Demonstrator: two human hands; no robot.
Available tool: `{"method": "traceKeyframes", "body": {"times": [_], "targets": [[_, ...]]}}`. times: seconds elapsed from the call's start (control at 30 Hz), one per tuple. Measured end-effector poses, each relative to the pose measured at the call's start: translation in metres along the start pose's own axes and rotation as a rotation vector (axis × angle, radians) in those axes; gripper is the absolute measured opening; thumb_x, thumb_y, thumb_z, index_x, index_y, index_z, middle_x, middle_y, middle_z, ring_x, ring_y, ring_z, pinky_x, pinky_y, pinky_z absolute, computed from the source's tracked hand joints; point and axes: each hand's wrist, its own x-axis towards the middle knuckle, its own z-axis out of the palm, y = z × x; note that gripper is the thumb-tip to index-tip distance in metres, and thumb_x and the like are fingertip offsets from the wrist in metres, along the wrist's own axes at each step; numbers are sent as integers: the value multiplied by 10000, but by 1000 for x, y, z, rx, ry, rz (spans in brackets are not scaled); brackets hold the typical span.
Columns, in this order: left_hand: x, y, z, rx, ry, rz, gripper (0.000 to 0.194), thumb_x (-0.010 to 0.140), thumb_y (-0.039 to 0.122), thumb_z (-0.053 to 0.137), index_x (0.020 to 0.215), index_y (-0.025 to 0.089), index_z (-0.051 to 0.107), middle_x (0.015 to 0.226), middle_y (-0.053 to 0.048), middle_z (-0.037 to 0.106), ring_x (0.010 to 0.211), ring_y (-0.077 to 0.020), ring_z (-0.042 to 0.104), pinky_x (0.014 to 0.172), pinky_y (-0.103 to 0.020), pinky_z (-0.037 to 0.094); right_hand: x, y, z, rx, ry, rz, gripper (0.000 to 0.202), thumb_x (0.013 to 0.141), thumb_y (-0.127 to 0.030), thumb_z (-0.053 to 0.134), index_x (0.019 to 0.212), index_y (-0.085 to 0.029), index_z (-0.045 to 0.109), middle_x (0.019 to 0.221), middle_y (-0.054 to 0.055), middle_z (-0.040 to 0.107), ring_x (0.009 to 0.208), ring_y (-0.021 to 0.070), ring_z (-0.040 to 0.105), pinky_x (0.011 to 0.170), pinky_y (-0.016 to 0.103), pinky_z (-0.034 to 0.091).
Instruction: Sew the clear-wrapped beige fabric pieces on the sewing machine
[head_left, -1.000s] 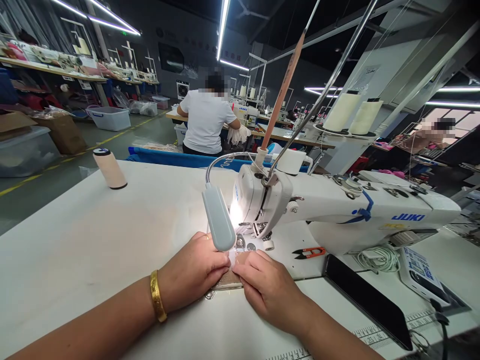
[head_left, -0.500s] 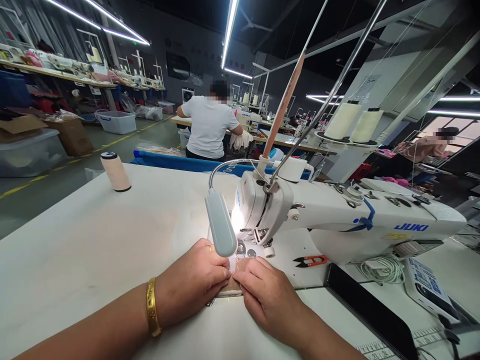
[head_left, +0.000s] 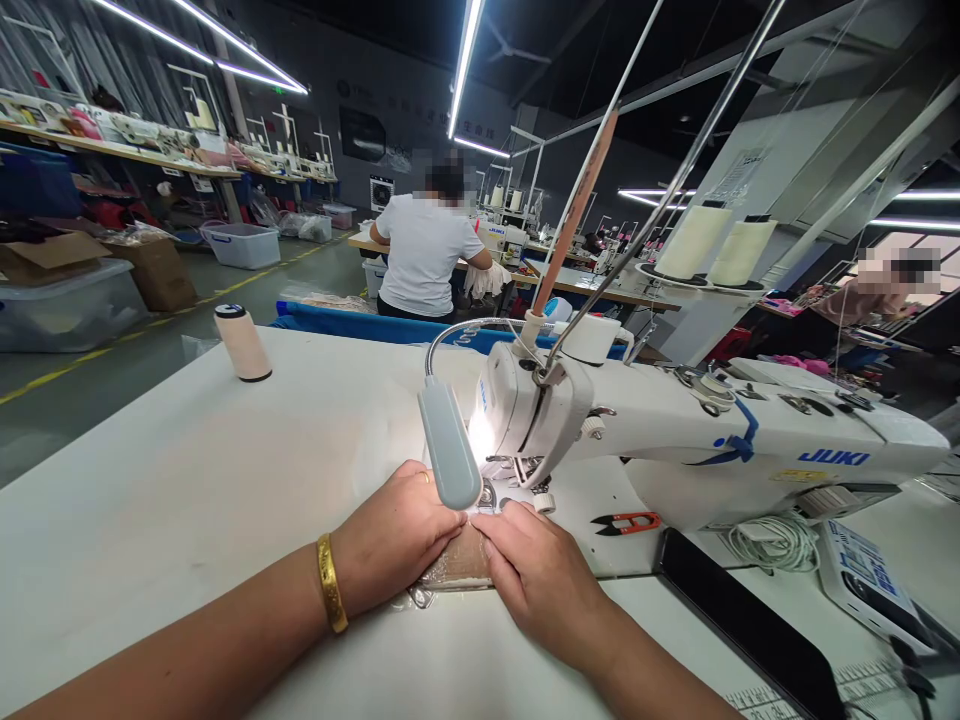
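Observation:
My left hand is closed, thumb and fingers pinched together at the front of the sewing machine. Opposite it, my right hand is closed too, its index fingertip almost meeting the left thumb. Between them shows a sliver of pale fabric, mostly hidden by the fingers and the grey lamp head. The presser foot is just beyond the fingertips. Below the hands lies a brown, tape-like patch with a whitish front edge.
Orange-handled thread snips and a black phone lie to the right, near a coiled cable. A peach thread cone stands at the table's far left. Ahead, a person in a white shirt sits at another machine.
Both hands have moved slightly forward toward the presser foot, and more of the brown patch shows below them. The whole view has shifted a little.

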Motion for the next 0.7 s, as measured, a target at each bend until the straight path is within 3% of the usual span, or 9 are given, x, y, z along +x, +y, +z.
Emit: {"method": "traceKeyframes", "body": {"times": [0.5,0.7], "targets": [[1,3,-4,-50,29,-2,265,1043,118,446,897,208,649,912,-19,732,793,-194,648,741,-326,478,-1,1,1,-14,14,-8,423,958,-64,460,1260,-214,716,833,40,623,715,225,576,614,321,473],[5,2,-4,-40,55,-121,235,1038,171,411,870,207,572,940,-42,679,803,-196,614,733,-331,502,0,0,1,-30,6,-10,405,964,-73,449,1231,-215,719,830,40,617,711,222,572,612,319,460]]}}
